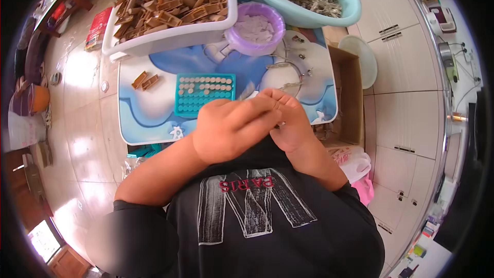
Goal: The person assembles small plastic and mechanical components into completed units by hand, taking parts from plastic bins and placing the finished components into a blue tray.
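My left hand (231,126) and my right hand (290,121) meet above the near edge of the table, fingers closed against each other. A small shiny metallic bit (281,124) shows at my right palm, too small to name. What the fingertips pinch is mostly hidden by the fingers. Just beyond my left hand lies a teal tray (177,95) with rows of round slots, several of them holding small beige discs (206,80). Two brown, trough-shaped pieces (144,80) lie left of the tray. To the right are thin wire-like strands (291,67) and small metal parts (302,56).
At the back stand a white bin (170,37) heaped with brown pieces, a purple bowl (257,47) of white bits and a light-blue basin (314,21) of tangled metallic parts. A cardboard box (350,98) adjoins the blue-patterned table (149,128) at right. White cabinets (404,67) line that side.
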`<state>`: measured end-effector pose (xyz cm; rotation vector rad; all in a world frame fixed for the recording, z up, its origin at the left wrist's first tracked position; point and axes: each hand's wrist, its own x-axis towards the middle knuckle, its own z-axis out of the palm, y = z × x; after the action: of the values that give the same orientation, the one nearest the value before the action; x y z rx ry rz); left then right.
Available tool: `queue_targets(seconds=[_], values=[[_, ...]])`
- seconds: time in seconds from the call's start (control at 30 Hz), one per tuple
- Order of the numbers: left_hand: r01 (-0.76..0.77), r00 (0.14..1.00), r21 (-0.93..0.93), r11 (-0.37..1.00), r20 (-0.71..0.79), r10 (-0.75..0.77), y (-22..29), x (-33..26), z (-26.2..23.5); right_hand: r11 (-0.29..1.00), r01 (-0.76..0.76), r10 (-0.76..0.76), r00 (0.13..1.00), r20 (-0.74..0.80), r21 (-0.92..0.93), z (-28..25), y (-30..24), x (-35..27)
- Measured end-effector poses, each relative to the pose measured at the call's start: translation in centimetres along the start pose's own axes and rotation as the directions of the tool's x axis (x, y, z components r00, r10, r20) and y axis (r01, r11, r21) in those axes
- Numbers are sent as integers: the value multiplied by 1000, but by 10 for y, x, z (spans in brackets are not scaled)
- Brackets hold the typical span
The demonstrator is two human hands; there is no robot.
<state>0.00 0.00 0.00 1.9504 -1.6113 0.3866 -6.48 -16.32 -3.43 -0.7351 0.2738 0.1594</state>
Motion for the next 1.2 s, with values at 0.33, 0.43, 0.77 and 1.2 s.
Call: queue_targets(seconds=[0.33,0.43,0.77,1.2], values=[[366,415,-798,-479,601,-683,4,-60,-9,296,532,-469,804,365,-793,40,19,7],[369,460,-759,-536,650,-604,-1,-77,-5,226,563,-452,784,426,-795,41,27,12],[390,454,-753,-531,658,-601,-4,-89,0,258,486,-389,843,371,-835,46,34,13],[248,311,-781,-573,624,-717,-11,-91,-4,-53,513,-449,754,479,-857,42,42,19]])
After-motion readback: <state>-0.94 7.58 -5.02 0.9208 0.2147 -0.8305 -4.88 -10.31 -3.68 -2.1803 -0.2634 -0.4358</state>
